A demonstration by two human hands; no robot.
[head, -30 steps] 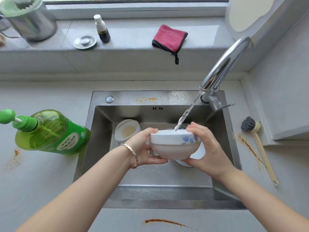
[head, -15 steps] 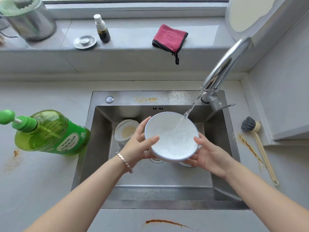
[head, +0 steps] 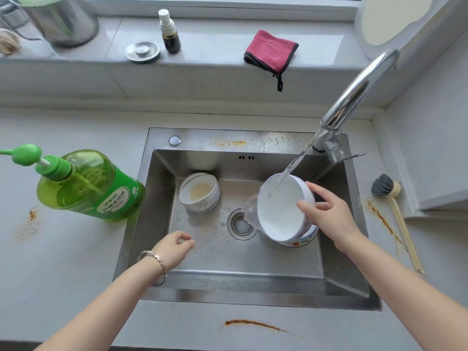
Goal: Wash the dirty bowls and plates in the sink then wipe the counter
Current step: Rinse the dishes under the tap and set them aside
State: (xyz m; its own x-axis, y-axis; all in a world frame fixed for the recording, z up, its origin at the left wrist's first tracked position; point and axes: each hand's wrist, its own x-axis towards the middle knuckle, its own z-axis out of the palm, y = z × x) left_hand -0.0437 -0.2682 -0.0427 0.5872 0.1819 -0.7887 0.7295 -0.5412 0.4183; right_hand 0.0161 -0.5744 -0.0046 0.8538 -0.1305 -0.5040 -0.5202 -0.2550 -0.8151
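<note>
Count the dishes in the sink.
3: a dirty bowl back left; a white bowl in the right hand under the stream; a patterned dish partly hidden beneath it. More could be hidden.

You can find only one label: the white patch [head: 114, 202] on the green soap bottle [head: 83, 183] standing on the tabletop [head: 63, 262]. Its green Chinese characters are too small for you to read reliably.

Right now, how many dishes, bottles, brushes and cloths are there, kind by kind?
White ceramic bowls: 2
Colour-rimmed dish beneath the held bowl: 1
Bottles: 2, green pump bottle, small dark spray bottle
Wooden-handled grey brush: 1
Red folded cloth: 1
Total: 7
</note>
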